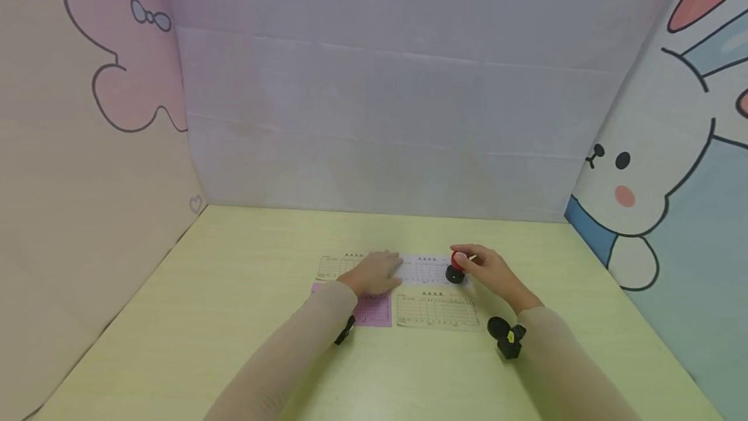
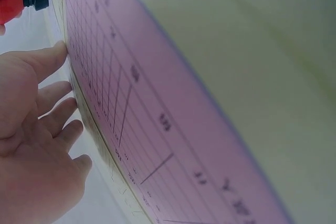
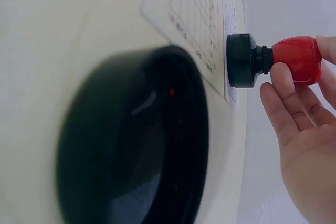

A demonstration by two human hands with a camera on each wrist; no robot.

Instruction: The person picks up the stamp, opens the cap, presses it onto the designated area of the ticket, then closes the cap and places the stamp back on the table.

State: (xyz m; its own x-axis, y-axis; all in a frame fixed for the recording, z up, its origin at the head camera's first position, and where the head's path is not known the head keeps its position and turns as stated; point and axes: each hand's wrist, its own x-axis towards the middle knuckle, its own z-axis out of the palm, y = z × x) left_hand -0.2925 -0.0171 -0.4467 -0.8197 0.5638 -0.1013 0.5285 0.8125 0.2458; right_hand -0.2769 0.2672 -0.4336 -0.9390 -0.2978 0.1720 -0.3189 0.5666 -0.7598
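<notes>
My right hand [image 1: 489, 271] pinches the red handle of a stamp [image 3: 297, 59] between thumb and fingers. The stamp's black round base meets the right end of the upper-right printed slip [image 1: 423, 269], and it stands upright there. My left hand [image 1: 376, 273] lies with fingers extended over the inner ends of the upper slips, fingertips down at the paper in the left wrist view. Below that hand is a purple printed slip [image 1: 374, 312], partly hidden by the wrist and sleeve.
Another printed slip [image 1: 438, 312] lies at the lower right, and one more [image 1: 332, 267] at the upper left. A hollow black round cap [image 3: 131, 140] sits on the table near my right wrist. Fabric walls with cartoon animals enclose the table [image 1: 234, 317].
</notes>
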